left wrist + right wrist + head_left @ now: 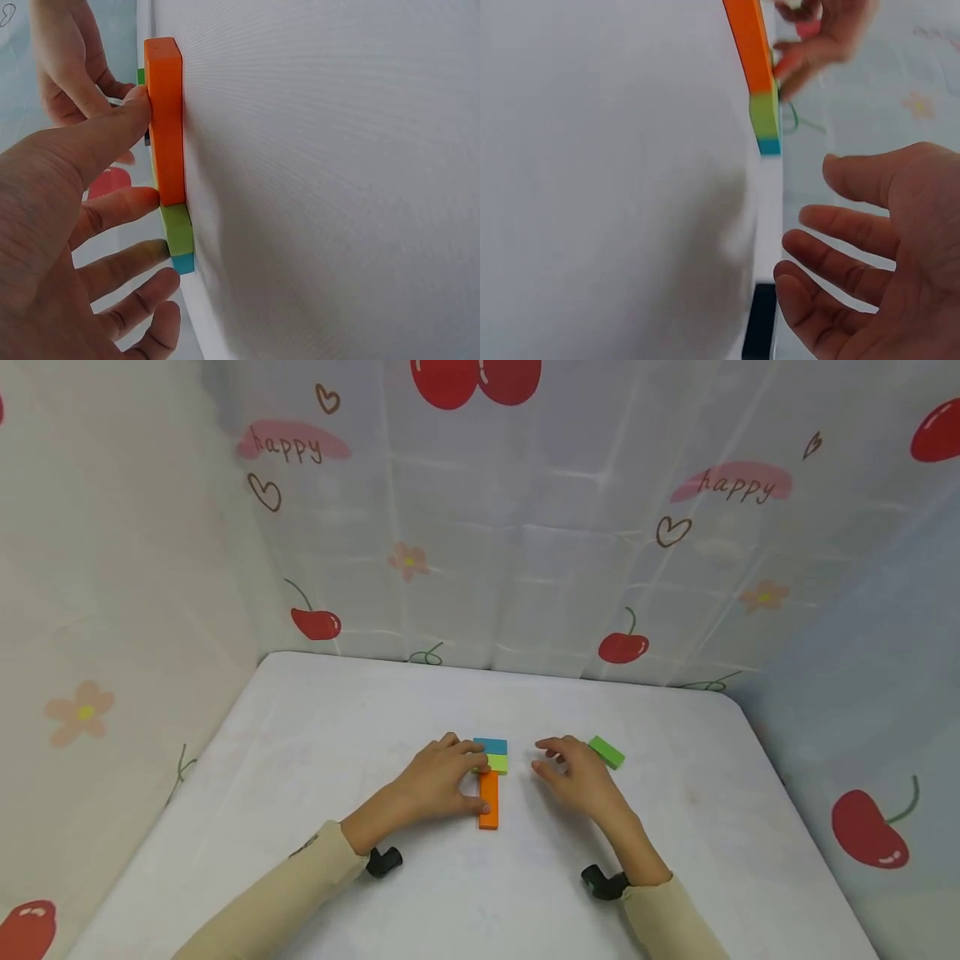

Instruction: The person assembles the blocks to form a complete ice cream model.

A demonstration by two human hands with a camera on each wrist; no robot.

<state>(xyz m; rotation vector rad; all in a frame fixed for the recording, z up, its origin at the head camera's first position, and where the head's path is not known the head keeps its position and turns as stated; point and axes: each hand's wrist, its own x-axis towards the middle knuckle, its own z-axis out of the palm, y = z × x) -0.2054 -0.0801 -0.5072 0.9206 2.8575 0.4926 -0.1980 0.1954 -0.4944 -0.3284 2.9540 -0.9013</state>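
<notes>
On the worktop (712,810), left hand (442,777) and right hand (581,777) had spread fingers, the left's touching an orange block (491,789) that uneven pressure could skew from the twelve-o'clock lime block (498,764).

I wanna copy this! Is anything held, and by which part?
The left hand has its thumb and index finger on the orange block, near opposite ends; whether that's a hold can't be told. The right hand holds nothing.

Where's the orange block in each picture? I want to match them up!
Head: the orange block is just below the middle.
Left wrist: left of middle, mostly in the upper half.
Right wrist: at the top edge, just right of middle.
Shared landmark: the yellow-green block at its end.
</notes>
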